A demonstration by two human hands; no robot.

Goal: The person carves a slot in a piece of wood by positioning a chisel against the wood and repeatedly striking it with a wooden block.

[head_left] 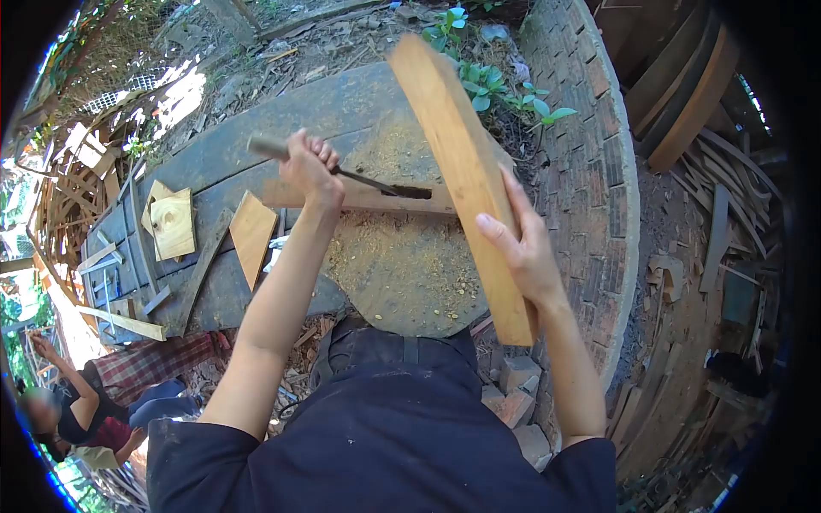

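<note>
Dusty and strewn with wood chips (385, 269), a grey work table (282, 128) spreads from 9 to 12 o'clock, with a brick wall (590, 205) at 3. Across it, just above centre, lies a wooden bar (368, 200) with a dark slot (416, 193) towards 12 o'clock; its right end passes behind a thick wood block (466, 171). At 10 to 11 o'clock, the left hand (311, 169) is clenched around a chisel (366, 180), its blade slanting to the slot's left end. At 3 o'clock, the right hand (528, 252) grasps the block, thumb on its near face, the block's top leaning towards 12. Chiselling out the slot appears to be the step in hand; another stroke would call for a steady blade and a square hit on the handle's end.
</note>
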